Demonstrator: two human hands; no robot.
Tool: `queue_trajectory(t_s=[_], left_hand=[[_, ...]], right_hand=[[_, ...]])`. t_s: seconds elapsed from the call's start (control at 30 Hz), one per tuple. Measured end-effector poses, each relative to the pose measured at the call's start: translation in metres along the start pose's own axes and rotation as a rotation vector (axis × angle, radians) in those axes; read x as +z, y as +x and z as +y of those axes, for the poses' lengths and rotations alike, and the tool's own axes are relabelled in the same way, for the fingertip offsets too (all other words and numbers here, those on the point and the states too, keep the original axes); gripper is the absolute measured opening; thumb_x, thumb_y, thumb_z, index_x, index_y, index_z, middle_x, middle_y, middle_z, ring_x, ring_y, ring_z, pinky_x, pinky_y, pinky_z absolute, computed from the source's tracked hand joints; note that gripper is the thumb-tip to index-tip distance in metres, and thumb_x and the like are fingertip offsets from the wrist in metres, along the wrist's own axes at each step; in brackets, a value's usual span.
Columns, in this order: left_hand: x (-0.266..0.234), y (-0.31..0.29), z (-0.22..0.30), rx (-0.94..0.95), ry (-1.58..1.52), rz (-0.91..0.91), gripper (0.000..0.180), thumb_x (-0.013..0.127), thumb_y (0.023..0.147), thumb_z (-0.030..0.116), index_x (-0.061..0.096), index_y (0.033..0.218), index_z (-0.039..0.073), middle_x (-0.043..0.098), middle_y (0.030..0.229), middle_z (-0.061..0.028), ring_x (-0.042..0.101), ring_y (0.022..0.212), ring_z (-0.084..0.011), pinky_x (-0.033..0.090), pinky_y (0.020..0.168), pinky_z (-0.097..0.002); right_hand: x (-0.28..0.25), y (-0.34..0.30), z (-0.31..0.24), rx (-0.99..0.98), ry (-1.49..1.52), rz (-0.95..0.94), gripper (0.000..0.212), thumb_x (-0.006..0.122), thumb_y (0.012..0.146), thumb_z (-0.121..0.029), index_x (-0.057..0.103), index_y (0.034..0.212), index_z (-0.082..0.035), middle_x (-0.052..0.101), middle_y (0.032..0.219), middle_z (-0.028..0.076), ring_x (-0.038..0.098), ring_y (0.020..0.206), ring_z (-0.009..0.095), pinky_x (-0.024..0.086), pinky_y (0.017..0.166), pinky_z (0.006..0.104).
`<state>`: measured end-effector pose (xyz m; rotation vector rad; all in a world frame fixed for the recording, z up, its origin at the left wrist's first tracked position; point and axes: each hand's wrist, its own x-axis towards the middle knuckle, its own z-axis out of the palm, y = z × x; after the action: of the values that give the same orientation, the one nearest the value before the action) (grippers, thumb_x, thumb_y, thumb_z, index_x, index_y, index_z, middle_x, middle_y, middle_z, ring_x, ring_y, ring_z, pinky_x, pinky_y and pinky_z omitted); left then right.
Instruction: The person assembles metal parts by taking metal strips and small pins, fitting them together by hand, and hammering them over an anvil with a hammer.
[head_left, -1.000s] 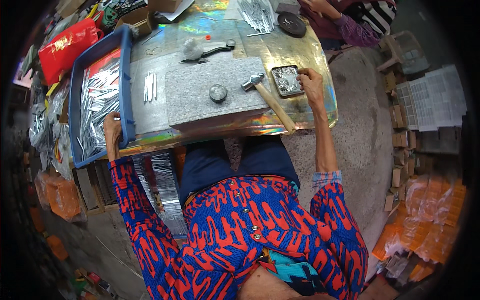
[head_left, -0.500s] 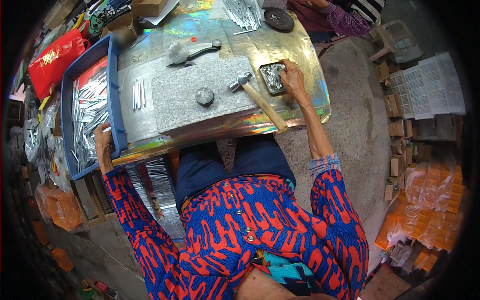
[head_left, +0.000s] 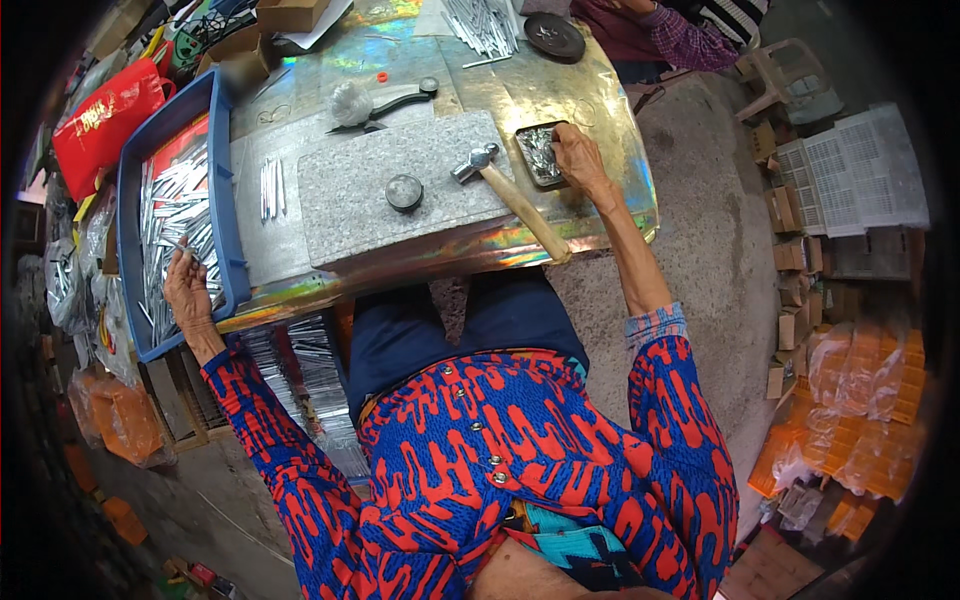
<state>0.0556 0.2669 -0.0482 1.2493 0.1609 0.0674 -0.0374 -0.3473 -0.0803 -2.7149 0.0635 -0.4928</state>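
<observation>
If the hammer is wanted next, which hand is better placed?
Probably the right hand: it is at the tray, close beside the hammer. The left hand is at the bin, beyond the left side of the block.

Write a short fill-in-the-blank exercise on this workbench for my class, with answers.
The large tray under the left hand is coloured ____.
The right hand is at the small dark tray, to the ____ of the hammer.
The hammer's handle is made of ____.
Missing words: blue; right; wood.
</observation>
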Motion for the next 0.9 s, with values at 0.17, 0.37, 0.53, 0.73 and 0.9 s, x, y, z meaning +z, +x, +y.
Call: queue_trajectory(t_s=[0.17, 0.37, 0.53, 0.73, 0.9], left_hand=[[0.012, -0.01, 0.009, 0.038, -0.149, 0.054, 0.025, 0.052, 0.084, 0.001, 0.051, 0.108, -0.003, 0.053, 0.073, -0.0032, 0.048, 0.062, -0.0089, 0.039, 0.053, -0.0218], [0.034, -0.019, 0.03, 0.061, -0.281, -0.005, 0.016, 0.053, 0.084, 0.002, 0.054, 0.099, -0.001, 0.059, 0.085, -0.0071, 0.053, 0.07, -0.0119, 0.043, 0.058, -0.0239], [0.071, -0.042, 0.049, 0.032, -0.33, -0.189, 0.015, 0.051, 0.086, 0.004, 0.054, 0.1, -0.001, 0.059, 0.087, -0.0081, 0.053, 0.073, -0.0126, 0.043, 0.058, -0.0234], [0.145, -0.074, 0.045, -0.069, -0.326, -0.277, 0.015, 0.051, 0.086, 0.005, 0.052, 0.1, -0.001, 0.058, 0.09, -0.0112, 0.052, 0.071, -0.0122, 0.041, 0.055, -0.0225], [0.183, -0.093, 0.037, -0.136, -0.278, -0.357, 0.017, 0.052, 0.085, 0.007, 0.051, 0.1, -0.001, 0.057, 0.088, -0.011, 0.051, 0.067, -0.0113, 0.042, 0.053, -0.022]], right_hand=[[-0.003, -0.011, -0.004, -0.006, -0.025, -0.091, 0.009, 0.052, 0.076, -0.005, 0.048, 0.081, 0.001, 0.054, 0.073, 0.021, 0.055, 0.072, 0.038, 0.042, 0.062, 0.0434], [-0.013, -0.011, -0.011, 0.183, 0.18, -0.113, 0.017, 0.054, 0.076, -0.015, 0.05, 0.076, 0.002, 0.056, 0.069, 0.02, 0.058, 0.07, 0.035, 0.045, 0.062, 0.0422], [-0.014, -0.011, -0.012, 0.445, 0.813, -0.113, 0.014, 0.055, 0.08, -0.013, 0.055, 0.077, 0.001, 0.057, 0.063, 0.006, 0.054, 0.057, 0.011, 0.043, 0.048, 0.0236], [-0.014, -0.016, -0.008, 0.509, 0.943, -0.067, 0.008, 0.055, 0.079, -0.005, 0.054, 0.081, 0.002, 0.057, 0.065, 0.005, 0.054, 0.055, 0.007, 0.042, 0.045, 0.019], [-0.016, -0.018, -0.015, 0.49, 0.966, -0.035, 0.009, 0.055, 0.078, -0.004, 0.055, 0.084, 0.003, 0.058, 0.065, 0.005, 0.054, 0.055, 0.008, 0.044, 0.047, 0.0198]])
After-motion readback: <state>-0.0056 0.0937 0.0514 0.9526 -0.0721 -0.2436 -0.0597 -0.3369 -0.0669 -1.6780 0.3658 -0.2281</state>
